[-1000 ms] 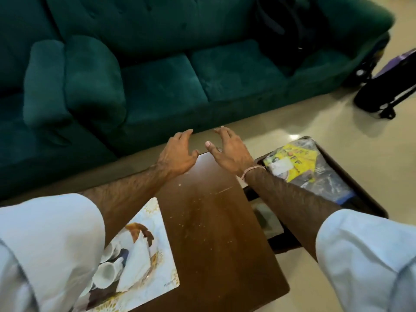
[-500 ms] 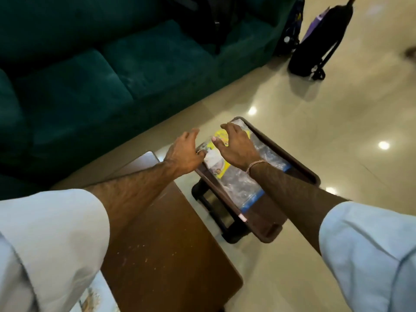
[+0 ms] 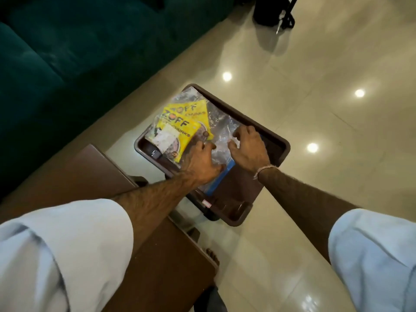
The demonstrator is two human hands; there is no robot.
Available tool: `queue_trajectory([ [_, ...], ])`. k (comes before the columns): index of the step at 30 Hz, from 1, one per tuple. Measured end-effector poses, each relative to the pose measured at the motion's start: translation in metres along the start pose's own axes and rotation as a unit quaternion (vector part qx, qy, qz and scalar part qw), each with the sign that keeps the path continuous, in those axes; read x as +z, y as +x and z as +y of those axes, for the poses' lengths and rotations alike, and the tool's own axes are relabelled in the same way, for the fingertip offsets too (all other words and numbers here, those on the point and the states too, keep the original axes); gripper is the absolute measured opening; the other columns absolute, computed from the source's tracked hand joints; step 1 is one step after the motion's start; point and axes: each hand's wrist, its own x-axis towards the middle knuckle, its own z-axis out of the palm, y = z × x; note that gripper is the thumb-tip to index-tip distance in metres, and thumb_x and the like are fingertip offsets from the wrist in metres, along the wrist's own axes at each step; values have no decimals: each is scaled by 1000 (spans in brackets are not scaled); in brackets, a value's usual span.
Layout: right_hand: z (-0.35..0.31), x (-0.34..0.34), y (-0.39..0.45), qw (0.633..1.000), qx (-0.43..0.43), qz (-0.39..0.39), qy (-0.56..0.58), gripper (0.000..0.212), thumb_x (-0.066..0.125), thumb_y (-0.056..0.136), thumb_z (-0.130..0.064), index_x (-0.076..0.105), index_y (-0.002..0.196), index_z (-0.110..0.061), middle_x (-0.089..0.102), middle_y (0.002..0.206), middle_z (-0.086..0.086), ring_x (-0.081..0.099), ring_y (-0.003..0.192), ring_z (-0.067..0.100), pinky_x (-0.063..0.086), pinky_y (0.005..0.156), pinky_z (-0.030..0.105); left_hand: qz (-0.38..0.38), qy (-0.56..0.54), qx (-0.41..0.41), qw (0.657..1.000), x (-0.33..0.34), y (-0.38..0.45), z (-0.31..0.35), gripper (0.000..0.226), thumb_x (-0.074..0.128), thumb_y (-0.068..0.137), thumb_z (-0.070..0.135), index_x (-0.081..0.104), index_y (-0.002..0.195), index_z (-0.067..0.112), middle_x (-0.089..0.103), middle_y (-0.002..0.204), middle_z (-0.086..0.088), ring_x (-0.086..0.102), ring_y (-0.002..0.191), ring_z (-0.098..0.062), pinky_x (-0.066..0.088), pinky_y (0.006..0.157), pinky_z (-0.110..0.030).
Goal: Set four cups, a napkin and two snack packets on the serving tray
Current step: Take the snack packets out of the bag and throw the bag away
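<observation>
Two yellow snack packets, one [image 3: 191,108] overlapping the other [image 3: 176,134], lie inside a clear plastic bag [image 3: 219,119] with a blue strip at its near end. The bag rests on a small brown side table with a raised rim [image 3: 280,150]. My left hand [image 3: 201,166] presses on the bag just below the packets, fingers curled into the plastic. My right hand [image 3: 247,149] pinches the plastic on the bag's right side. The serving tray, cups and napkin are out of view.
A dark wooden coffee table [image 3: 94,176] stands to the left of the side table, under my left arm. A green sofa [image 3: 67,52] fills the upper left. A black bag [image 3: 270,10] sits on the glossy tiled floor at the top. A bare foot [image 3: 211,255] shows beside the coffee table.
My view has swung right, away from the coffee table and the serving tray. Both hands have moved from above the coffee table onto the plastic bag and closed on it.
</observation>
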Motion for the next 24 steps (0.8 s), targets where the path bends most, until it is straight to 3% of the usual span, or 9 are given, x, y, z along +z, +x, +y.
queue_trajectory([
  [6, 32, 10, -19, 995, 85, 3, 52, 15, 56, 78, -19, 47, 88, -12, 59, 92, 12, 56, 84, 32, 47, 71, 41, -22, 45, -1, 999, 37, -1, 10, 67, 79, 69, 50, 45, 118, 19, 56, 118, -10, 57, 105, -29, 51, 87, -42],
  [11, 43, 24, -22, 975, 166, -10, 147, 20, 54, 75, -10, 72, 82, -15, 74, 89, 9, 68, 88, 30, 57, 87, 41, 38, 28, -21, 999, 43, -3, 13, 21, 56, 79, 30, 49, 96, 18, 65, 90, -9, 64, 82, -32, 48, 67, -36],
  [14, 32, 33, -18, 919, 183, -20, 349, 26, 54, 85, 5, 74, 86, -13, 76, 93, 12, 72, 84, 26, 61, 79, 34, 97, -6, -7, 995, 31, -10, 12, 15, 54, 79, 33, 46, 84, 23, 62, 75, -4, 59, 69, -30, 42, 60, -34],
  [17, 11, 42, -1, 852, 204, -15, 481, 15, 61, 88, 7, 66, 84, -6, 70, 88, 16, 71, 83, 33, 61, 76, 40, 148, -42, 33, 987, 17, -16, 11, 14, 54, 80, 32, 46, 83, 20, 55, 65, 1, 57, 62, -29, 43, 55, -33],
  [19, 0, 50, 15, 866, 192, -20, 461, 8, 61, 87, 6, 64, 95, 5, 65, 88, 15, 66, 80, 29, 60, 71, 40, 169, -73, 55, 981, 6, -20, 9, 12, 53, 81, 28, 49, 85, 16, 55, 64, -1, 55, 59, -28, 45, 55, -35],
  [21, -11, 56, 31, 921, 152, -50, 356, 25, 58, 91, -2, 63, 113, 7, 65, 104, 13, 56, 90, 18, 53, 84, 38, 172, -97, 75, 977, -2, -24, 6, 11, 54, 83, 24, 50, 87, 14, 56, 66, -4, 55, 61, -29, 48, 57, -40],
  [24, -36, 59, 49, 936, 123, -37, 326, 24, 63, 89, -15, 69, 108, 0, 71, 112, 19, 62, 95, 19, 46, 79, 29, 161, -116, 100, 975, -19, -25, -4, 13, 57, 87, 26, 50, 87, 14, 56, 74, -3, 53, 68, -27, 45, 62, -37],
])
